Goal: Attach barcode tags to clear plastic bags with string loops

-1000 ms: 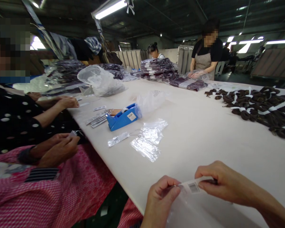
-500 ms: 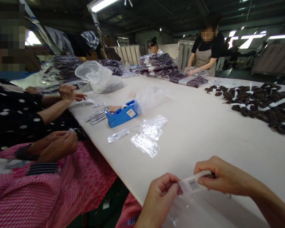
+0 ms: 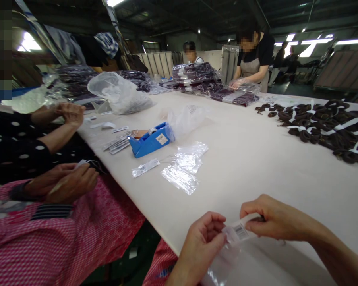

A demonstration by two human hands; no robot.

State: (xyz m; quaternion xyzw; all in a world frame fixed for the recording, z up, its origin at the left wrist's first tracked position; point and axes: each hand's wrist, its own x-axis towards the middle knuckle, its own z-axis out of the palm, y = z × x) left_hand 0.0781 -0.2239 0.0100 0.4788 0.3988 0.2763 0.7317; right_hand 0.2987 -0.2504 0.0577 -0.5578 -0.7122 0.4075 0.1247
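Observation:
My right hand [image 3: 271,220] pinches a white barcode tag [image 3: 240,231] by its right end, with a small dark bit showing at the fingertips. At the tag's left end, my left hand [image 3: 201,242] is closed on the edge of a clear plastic bag [image 3: 225,264], thumb against the fingers. The tag's left end lies at or inside the bag's mouth; which of the two I cannot tell. The bag hangs down over the table's near edge, partly hidden by my left hand. Beyond my hands lie flat clear plastic sleeves [image 3: 181,180] and a blue tape dispenser [image 3: 150,141].
Co-workers' hands [image 3: 68,184] work at the left side. Silvery packets [image 3: 119,145] and a filled plastic bag [image 3: 119,95] lie farther back. Dark coiled cords [image 3: 312,119] with white ties cover the right side. Bagged dark garments [image 3: 196,79] are stacked at the far edge.
The view has shifted slightly. My left fingers have loosened a little at the bag's edge, and the tag stays in my right hand. A co-worker's hands at left have drawn back from the table.

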